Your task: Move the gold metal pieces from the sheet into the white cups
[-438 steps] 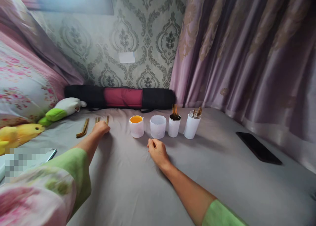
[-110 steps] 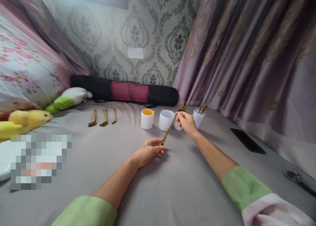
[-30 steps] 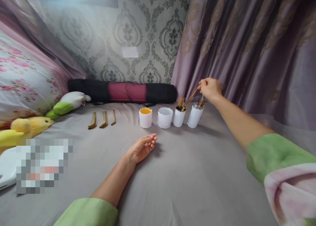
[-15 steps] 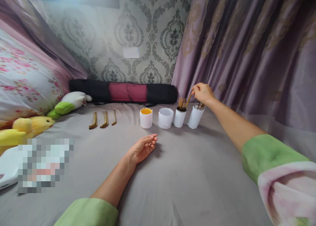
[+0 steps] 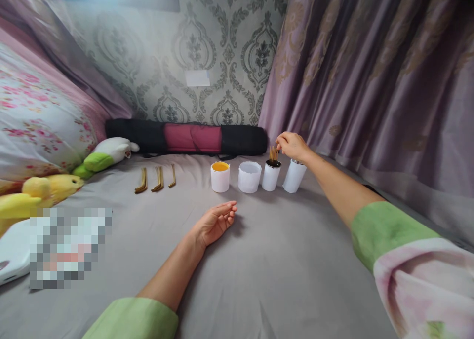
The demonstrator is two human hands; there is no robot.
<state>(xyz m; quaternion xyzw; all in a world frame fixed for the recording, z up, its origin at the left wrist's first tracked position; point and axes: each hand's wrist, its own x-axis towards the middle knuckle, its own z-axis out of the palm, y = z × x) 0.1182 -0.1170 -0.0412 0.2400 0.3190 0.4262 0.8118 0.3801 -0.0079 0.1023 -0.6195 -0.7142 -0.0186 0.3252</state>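
My right hand (image 5: 294, 145) is pinched at the top of a bundle of thin brown sticks (image 5: 273, 154), which stand in a narrow white-wrapped can (image 5: 271, 179). A stick seems to be between its fingertips, though the fingers partly hide it. Below my right wrist stands another tall white can (image 5: 294, 177), tilted slightly, its mouth mostly covered. My left hand (image 5: 217, 223) lies on its side on the grey sheet, holding nothing, its fingers apart and loosely bent. Beyond it are a wide white tub (image 5: 249, 179) and a white cup with a yellow inside (image 5: 220, 179).
Several bent gold-brown rods (image 5: 157, 179) lie in small groups on the grey sheet (image 5: 281, 270). A black and maroon roll bag (image 5: 192, 138) lies along the wall. Plush toys (image 5: 105, 154) and a white device (image 5: 15, 252) are at left; a purple curtain (image 5: 351, 82) hangs at right.
My right hand has moved left and slightly down, bringing the slanted stick in against the bundle in the narrow can. My left hand stays where it was.
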